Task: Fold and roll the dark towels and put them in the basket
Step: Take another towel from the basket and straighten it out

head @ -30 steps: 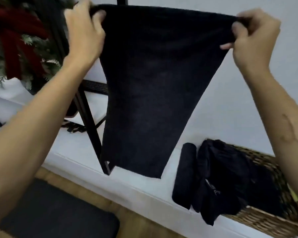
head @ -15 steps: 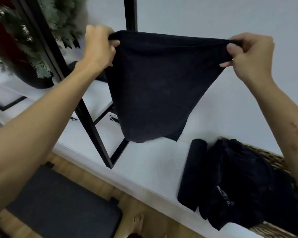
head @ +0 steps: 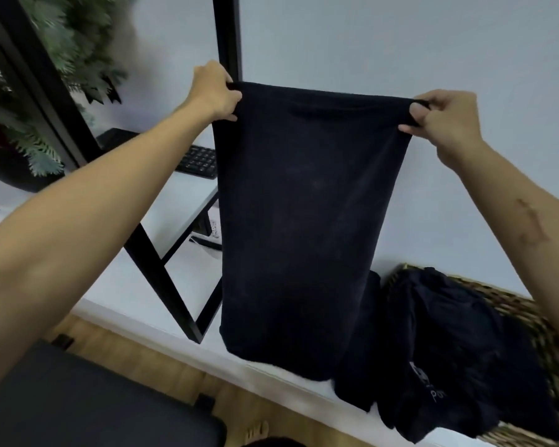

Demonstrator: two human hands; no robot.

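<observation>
Dropped to full length since the bunched-up moment before, large dark cloth towel (head: 304, 221), pinched at top corners by left hand (head: 215, 90) and right hand (head: 446, 121), above white ledge (head: 162, 295), beside woven wicker basket (head: 526, 314)

- A black metal frame (head: 149, 253) stands on the white desk (head: 117, 285), one post rising straight up, another slanting down to the desk's front edge.
- Behind the frame, a black keyboard (head: 197, 161) lies on a raised white shelf (head: 181, 204).
- Left of the frame, green fir-like branches (head: 62, 59) hang over a dark round pot (head: 10, 175), with a bit of red among them.
- Below the frame's foot, a wooden floor (head: 162, 372) shows under the desk edge.
- On that floor, left of the frame's foot, sits a dark padded seat (head: 94, 404).
- A pale grey wall (head: 400, 43) fills the space behind the frame.
- Bare toes (head: 255, 430) peek in at the bottom, on the floor.
</observation>
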